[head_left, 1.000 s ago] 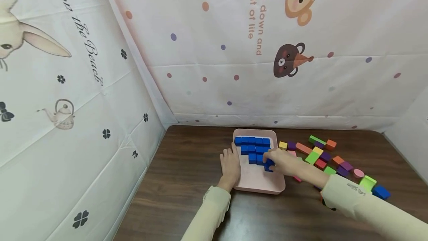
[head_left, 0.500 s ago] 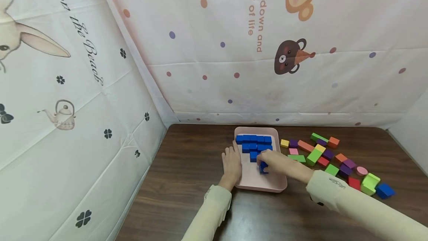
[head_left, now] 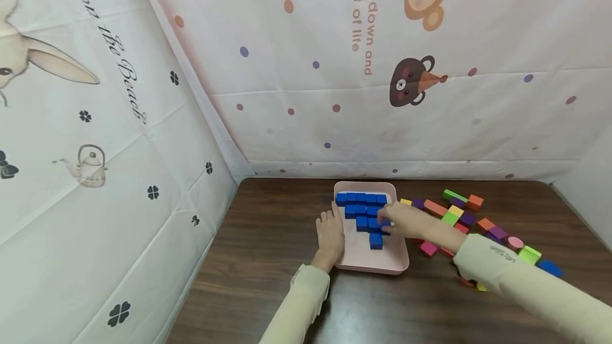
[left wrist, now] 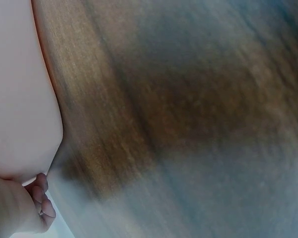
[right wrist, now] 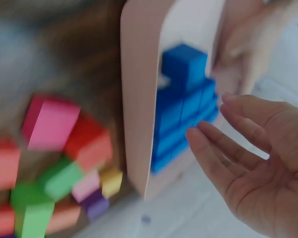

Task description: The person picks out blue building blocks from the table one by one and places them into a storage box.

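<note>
In the head view, my left hand (head_left: 330, 236) rests along the left rim of a pale pink tray (head_left: 350, 258), its fingers pointing away from me. Several blue blocks (head_left: 360, 199) stand in rows in the tray, longer towards the back. One blue block (head_left: 375, 241) stands alone in front of the rows. My right hand (head_left: 406, 220) hovers over the tray's right side, partly hiding the row ends. The right wrist view shows the right hand (right wrist: 263, 158) with extended fingers and nothing between them. A hand appears at the left wrist view's lower left; which one, I cannot tell.
Loose blocks in many colours lie right of the tray, among them a magenta block (head_left: 428, 249), an orange block (head_left: 475, 202) and a pink round piece (head_left: 515, 243). My right sleeve (head_left: 516, 275) covers some. A printed cloth (head_left: 306, 121) hangs behind the table (head_left: 277, 243).
The right hand held a blue block and moved it left and slightly towards me within the tray. That block now stands alone in front. The right hand has moved back right, fingers off it.
</note>
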### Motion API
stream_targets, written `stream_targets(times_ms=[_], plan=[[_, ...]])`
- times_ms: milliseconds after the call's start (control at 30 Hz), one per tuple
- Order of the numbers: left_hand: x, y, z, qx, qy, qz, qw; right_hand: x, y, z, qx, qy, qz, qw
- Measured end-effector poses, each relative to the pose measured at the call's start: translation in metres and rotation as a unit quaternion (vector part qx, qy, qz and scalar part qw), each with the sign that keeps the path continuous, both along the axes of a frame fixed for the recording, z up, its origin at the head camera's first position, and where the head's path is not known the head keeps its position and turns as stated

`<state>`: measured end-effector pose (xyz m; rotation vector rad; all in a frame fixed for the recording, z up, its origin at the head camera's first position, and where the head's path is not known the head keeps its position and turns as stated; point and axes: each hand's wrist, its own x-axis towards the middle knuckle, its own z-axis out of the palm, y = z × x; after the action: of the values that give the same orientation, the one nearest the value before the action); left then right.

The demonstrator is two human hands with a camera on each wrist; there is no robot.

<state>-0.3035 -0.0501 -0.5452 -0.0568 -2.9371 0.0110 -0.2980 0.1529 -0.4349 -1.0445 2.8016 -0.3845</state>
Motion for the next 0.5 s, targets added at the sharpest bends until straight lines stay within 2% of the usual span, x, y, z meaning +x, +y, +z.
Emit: stream_targets(times_ms=[200, 333, 500], plan=[[-0.003, -0.006, -0.001, 0.0, -0.002, 0.002, 1.0, -0.003, 0.052, 0.022, -0.006, 0.022, -0.007, 0.9997], [-0.004, -0.01, -0.002, 0.013, -0.003, 0.001, 0.9999, -0.004, 0.097, 0.034, 0.01, 0.018, -0.02, 0.9996], [-0.005, -0.015, -0.002, 0.024, 0.005, 0.004, 0.9997, -0.002, 0.15, 0.045, 0.051, -0.057, -0.08, 0.9938]])
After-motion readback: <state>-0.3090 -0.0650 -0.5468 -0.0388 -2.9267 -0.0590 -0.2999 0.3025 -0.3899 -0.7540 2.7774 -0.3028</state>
